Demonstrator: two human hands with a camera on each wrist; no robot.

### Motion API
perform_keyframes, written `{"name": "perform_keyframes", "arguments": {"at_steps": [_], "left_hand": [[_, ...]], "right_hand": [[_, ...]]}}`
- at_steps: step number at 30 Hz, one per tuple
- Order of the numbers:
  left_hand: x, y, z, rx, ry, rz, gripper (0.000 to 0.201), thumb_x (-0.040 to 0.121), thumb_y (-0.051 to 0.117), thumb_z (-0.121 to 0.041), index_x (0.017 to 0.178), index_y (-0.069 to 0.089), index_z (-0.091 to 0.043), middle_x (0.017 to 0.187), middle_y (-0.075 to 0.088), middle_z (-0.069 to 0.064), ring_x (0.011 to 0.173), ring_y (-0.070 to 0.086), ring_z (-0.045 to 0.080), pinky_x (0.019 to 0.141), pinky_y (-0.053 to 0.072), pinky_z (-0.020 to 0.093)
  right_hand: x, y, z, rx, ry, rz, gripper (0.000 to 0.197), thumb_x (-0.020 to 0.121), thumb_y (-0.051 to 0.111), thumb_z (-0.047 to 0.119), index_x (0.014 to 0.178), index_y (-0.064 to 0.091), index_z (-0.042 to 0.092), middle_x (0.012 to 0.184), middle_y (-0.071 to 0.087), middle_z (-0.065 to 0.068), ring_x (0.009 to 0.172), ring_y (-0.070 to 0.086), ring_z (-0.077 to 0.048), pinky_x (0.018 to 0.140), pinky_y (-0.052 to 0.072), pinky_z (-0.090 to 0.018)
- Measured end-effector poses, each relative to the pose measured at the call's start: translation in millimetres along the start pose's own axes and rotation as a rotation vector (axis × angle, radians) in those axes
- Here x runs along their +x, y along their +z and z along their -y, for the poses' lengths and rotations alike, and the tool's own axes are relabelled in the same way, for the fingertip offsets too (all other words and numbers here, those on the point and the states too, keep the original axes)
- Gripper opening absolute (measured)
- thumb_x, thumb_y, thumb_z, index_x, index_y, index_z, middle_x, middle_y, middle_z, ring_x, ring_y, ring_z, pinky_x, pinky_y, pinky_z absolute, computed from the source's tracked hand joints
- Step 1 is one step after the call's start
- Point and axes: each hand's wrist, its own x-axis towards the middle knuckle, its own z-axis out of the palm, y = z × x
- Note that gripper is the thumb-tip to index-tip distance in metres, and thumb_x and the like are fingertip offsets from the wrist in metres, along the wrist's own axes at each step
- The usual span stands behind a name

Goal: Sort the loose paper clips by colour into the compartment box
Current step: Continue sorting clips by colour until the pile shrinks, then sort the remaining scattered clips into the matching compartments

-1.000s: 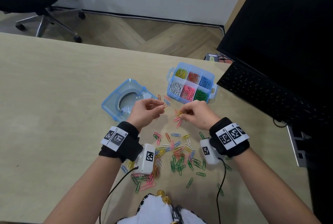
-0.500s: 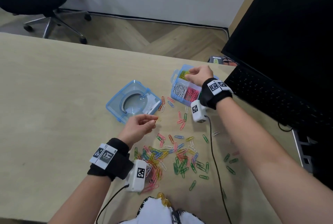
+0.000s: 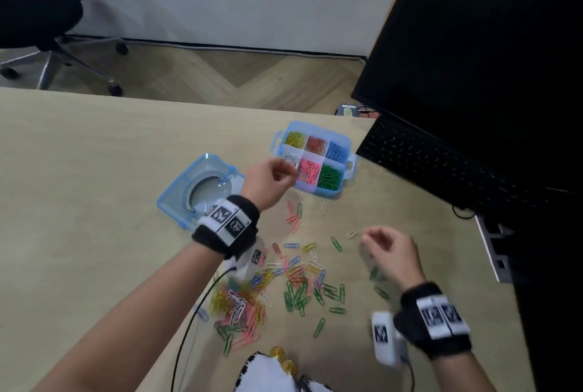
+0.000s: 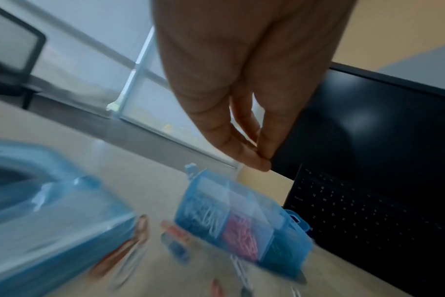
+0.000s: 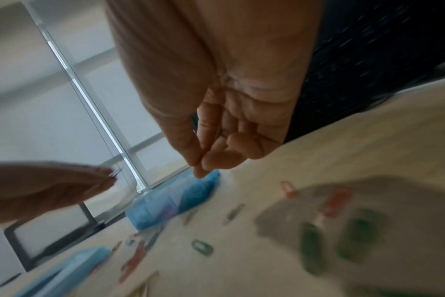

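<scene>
The blue compartment box point(image 3: 346, 143) stands at the back of the desk, its six cells holding yellow, red, blue, white, pink and green clips. My left hand point(image 3: 288, 172) hovers at its near left corner, by the white cell, thumb and finger pinched together point(image 4: 263, 158). A thin wire tip, apparently a paper clip point(image 5: 117, 172), shows at those fingertips; its colour is unclear. My right hand point(image 3: 367, 238) hangs above the desk right of the loose clips point(image 3: 296, 284), fingers curled with thumb against forefinger point(image 5: 200, 164), nothing seen in it.
The box's blue lid point(image 3: 176, 199) lies left of the box. A black keyboard point(image 3: 441, 164) and monitor point(image 3: 489, 44) fill the right side. An office chair point(image 3: 38, 13) stands beyond the desk's far edge. Wrist-camera cables trail over the near desk.
My right hand has come back from the box's yellow cell to the desk at the right. My left hand has moved forward from above the pile to the box's near left corner.
</scene>
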Motion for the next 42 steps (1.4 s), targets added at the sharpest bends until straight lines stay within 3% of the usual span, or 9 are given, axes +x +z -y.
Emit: {"name": "perform_keyframes", "arguments": {"at_steps": [5,10,14,20,26,29,33,38,42], "left_hand": [[60.9,27.4,-30.1,0.171,0.087,-0.073,0.017,0.089,0.061,-0.009,0.098,0.075,-0.012,0.097,0.072,0.001,0.08,0.061,0.009,0.069,0.038,0.006],[79.7,38.3,-38.6,0.292,0.051,0.051,0.022,0.095,0.056,-0.016,0.11,0.071,-0.02,0.116,0.068,-0.002,0.09,0.058,0.005,0.073,0.042,0.011],[29.2,21.7,-29.3,0.278,0.167,0.038,0.022,0.093,0.058,-0.013,0.112,0.07,-0.015,0.115,0.068,0.001,0.097,0.061,0.009,0.083,0.041,0.012],[-106.4,-20.7,50.3,0.446,0.035,0.205,0.028,0.088,0.066,-0.024,0.115,0.066,-0.016,0.116,0.067,0.0,0.096,0.058,0.006,0.091,0.046,0.023],[-181.2,-28.1,111.0,0.728,-0.076,0.292,0.122,0.042,0.071,-0.082,0.147,0.032,-0.032,0.143,0.03,0.0,0.13,0.032,0.021,0.11,0.03,0.034],[-182.7,-11.8,115.4,0.777,-0.045,0.249,0.142,0.03,0.072,-0.084,0.151,0.018,-0.033,0.146,0.02,0.007,0.134,0.021,0.026,0.114,0.023,0.036],[-174.5,1.2,111.6,0.851,-0.035,0.259,0.132,0.036,0.08,-0.073,0.149,0.022,-0.037,0.143,0.016,0.007,0.132,0.02,0.027,0.114,0.023,0.035],[-173.7,0.9,119.6,0.561,0.019,0.143,0.067,0.058,0.087,-0.041,0.119,0.063,-0.026,0.127,0.036,0.005,0.114,0.043,0.022,0.104,0.041,0.039],[-176.5,6.0,121.8,0.456,0.094,0.059,0.034,0.07,0.083,-0.02,0.101,0.073,-0.011,0.116,0.049,0.009,0.097,0.049,0.017,0.093,0.04,0.023]], "right_hand": [[-40.3,-10.7,-51.2,-0.055,0.005,-0.027,0.01,0.084,0.07,0.012,0.077,0.07,0.02,0.075,0.069,0.008,0.073,0.063,-0.007,0.065,0.046,-0.012],[-55.2,-11.4,-57.5,-0.097,0.026,-0.051,0.006,0.085,0.067,0.017,0.08,0.071,0.019,0.076,0.069,0.009,0.073,0.062,-0.003,0.063,0.043,-0.008],[-60.2,-15.9,-57.7,-0.274,0.025,0.002,0.009,0.088,0.064,0.02,0.095,0.068,0.017,0.086,0.066,0.009,0.077,0.058,-0.002,0.068,0.041,-0.009],[-77.9,-14.2,-73.5,-0.514,0.149,0.118,0.053,0.09,0.061,0.03,0.137,0.042,0.014,0.132,0.048,-0.005,0.115,0.051,-0.016,0.099,0.039,-0.026],[-96.6,2.1,-88.4,-0.757,0.164,0.182,0.095,0.077,0.065,0.058,0.15,0.014,0.023,0.139,0.017,-0.017,0.13,0.024,-0.029,0.108,0.034,-0.04],[-98.3,15.4,-85.2,-0.83,0.156,0.165,0.097,0.08,0.059,0.061,0.151,0.007,0.018,0.138,0.016,-0.023,0.127,0.025,-0.034,0.106,0.035,-0.041],[-90.8,21.7,-77.0,-0.874,0.164,0.164,0.096,0.081,0.061,0.056,0.15,0.009,0.013,0.137,0.018,-0.024,0.126,0.028,-0.036,0.106,0.034,-0.04],[-80.4,18.2,-73.6,-0.88,0.078,0.162,0.088,0.073,0.072,0.053,0.139,0.028,0.014,0.133,0.026,-0.017,0.122,0.032,-0.032,0.104,0.035,-0.037],[-74.8,17.4,-74.4,-0.856,0.064,0.154,0.094,0.067,0.077,0.053,0.138,0.028,0.016,0.132,0.027,-0.016,0.122,0.033,-0.031,0.105,0.035,-0.038]]}}
